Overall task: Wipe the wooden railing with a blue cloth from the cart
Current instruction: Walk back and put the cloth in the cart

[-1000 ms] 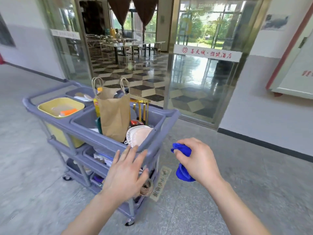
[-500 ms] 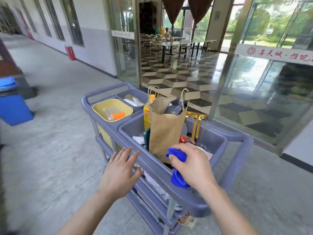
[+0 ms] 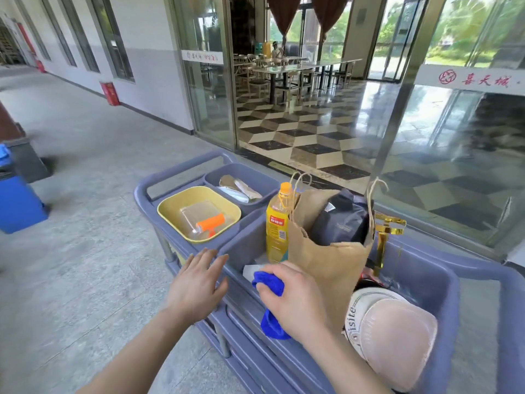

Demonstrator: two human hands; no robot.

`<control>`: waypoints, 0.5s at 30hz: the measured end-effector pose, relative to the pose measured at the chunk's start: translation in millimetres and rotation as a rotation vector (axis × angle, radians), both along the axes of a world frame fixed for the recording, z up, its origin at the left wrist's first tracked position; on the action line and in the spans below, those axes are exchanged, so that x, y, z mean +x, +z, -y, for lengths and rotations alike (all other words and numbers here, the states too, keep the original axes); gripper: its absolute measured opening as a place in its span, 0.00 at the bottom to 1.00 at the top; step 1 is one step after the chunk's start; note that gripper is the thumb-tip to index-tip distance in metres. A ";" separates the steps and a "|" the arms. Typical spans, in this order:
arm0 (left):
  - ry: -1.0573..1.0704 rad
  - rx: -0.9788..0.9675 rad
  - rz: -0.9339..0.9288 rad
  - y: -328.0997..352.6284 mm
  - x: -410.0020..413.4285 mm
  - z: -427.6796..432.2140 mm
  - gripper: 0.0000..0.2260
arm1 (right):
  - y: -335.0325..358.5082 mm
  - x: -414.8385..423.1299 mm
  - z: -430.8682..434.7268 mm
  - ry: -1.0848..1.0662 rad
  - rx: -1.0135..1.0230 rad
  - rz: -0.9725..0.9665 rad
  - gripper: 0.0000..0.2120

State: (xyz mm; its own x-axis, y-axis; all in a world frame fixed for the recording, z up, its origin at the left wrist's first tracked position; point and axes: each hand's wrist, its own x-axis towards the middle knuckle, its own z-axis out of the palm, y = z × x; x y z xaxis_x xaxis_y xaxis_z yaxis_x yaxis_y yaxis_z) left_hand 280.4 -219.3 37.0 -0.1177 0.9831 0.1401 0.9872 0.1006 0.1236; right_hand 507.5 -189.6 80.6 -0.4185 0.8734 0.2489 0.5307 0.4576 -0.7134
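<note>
blue cloth (image 3: 268, 282) bunched in right hand (image 3: 295, 300); left hand (image 3: 196, 282) spread, empty. loose tail could snag cart (image 3: 426, 282) rim.

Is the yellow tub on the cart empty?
No, the yellow tub on the cart holds a clear tool with an orange handle.

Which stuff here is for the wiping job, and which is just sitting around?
For the job: blue cloth in the right hand; cart it came from. No railing shows.

Just lying about: paper bag, yellow bottle, yellow tub, cap, blue bin.
</note>
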 end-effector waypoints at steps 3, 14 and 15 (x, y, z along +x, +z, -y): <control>-0.103 0.015 -0.058 -13.9 -56.5 -41.6 0.24 | -18.1 -56.2 -16.5 -0.103 0.028 0.017 0.11; -0.538 -0.019 -0.026 -53.4 -178.5 -118.1 0.19 | -23.5 -209.5 -53.1 -0.546 0.037 0.008 0.10; -0.563 -0.019 -0.016 -54.8 -181.4 -120.7 0.19 | -24.9 -216.1 -56.7 -0.579 0.047 0.018 0.10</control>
State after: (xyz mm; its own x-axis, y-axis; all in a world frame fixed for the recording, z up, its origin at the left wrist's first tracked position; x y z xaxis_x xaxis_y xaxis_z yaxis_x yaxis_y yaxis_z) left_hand 98.9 -98.6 -17.8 0.4274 0.8962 0.1189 0.8911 -0.4398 0.1117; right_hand 291.4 -132.9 55.7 0.1198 0.9494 0.2903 0.7161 0.1199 -0.6877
